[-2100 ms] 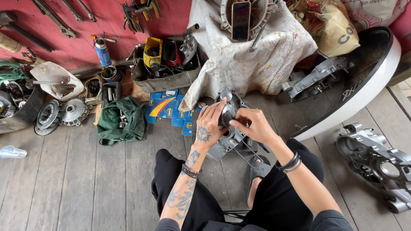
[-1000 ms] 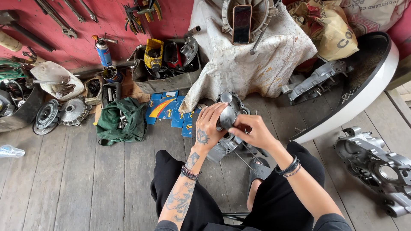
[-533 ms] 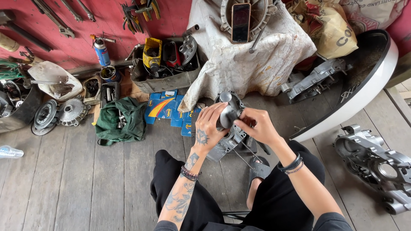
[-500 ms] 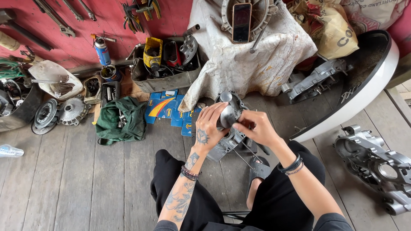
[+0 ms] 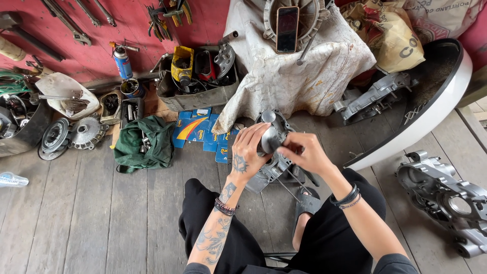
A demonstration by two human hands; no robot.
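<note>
Seated on a weathered plank floor [image 5: 91,213], a person's left hand [image 5: 248,157] curls its fingers around a smooth, rounded grey metal part [image 5: 270,140], its long axis tilted up and away; the right hand [image 5: 304,152] pinches its near edge. Just beyond the fingertips lies a cast engine casing [image 5: 274,167]; bare boards open leftward.

Small round part [image 5: 270,140] held in both hands: bare metal, smooth, dull grey sheen. Engine casing [image 5: 276,165] beneath: cast metal, matt, grimy. Second casing [image 5: 446,195] at right: cast aluminium look, cleaner, satin. Floor [image 5: 76,213]: weathered wood planks, rough, unvarnished. Draped cloth [image 5: 299,76]: off-white fabric, stained, creased. Green bag [image 5: 144,142]: soft matt cloth. Flat cartons [image 5: 200,129]: glossy printed cardboard.
</note>
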